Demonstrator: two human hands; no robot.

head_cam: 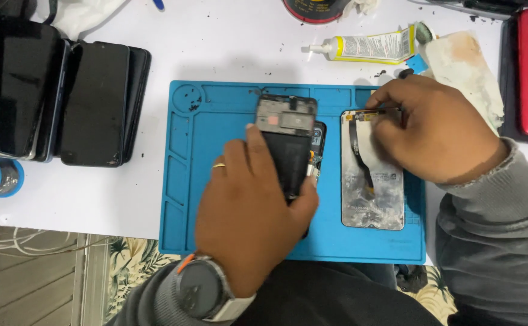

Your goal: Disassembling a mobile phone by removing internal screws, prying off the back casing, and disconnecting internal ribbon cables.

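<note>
Phone frame (pixel 288 142) at frame centre on blue mat (pixel 216 229), clamped in left hand (pixel 249 211). Right hand (pixel 436 130) pinching flex on display panel (pixel 372 199), centre right. Probably light, thin, fragile: best gripped by edges.

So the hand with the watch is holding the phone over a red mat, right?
Not quite. The mat is blue, not red, as the head view shows. The left hand, the one with the watch, does hold the phone over it.
</note>
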